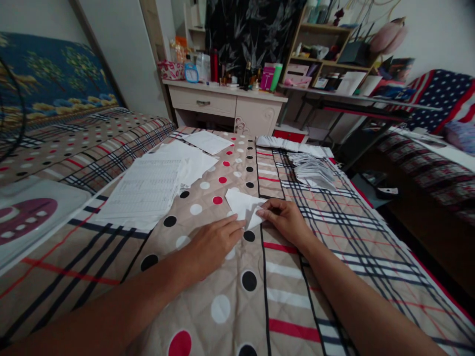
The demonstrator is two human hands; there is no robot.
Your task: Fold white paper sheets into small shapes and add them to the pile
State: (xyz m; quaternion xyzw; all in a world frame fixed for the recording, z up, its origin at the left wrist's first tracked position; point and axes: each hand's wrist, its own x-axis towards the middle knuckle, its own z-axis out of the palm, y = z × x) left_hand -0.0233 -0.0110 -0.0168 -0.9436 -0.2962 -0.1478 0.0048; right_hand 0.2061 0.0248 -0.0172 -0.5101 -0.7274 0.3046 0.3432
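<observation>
A small white sheet of paper, partly folded, lies on the patterned bedspread in front of me. My right hand pinches its raised right corner between thumb and fingers. My left hand rests flat, fingers stretched out, with the fingertips on the paper's lower left edge. To the left is a stack of printed sheets, with blank white papers behind it. Beyond my right hand sit a fanned pile of folded papers and a row of white folded pieces.
At the far left lies a clear plastic case with a purple label. A white dresser with bottles and a blue clock stands past the bed's far end. On the right are a desk with shelves and a flag-patterned cover.
</observation>
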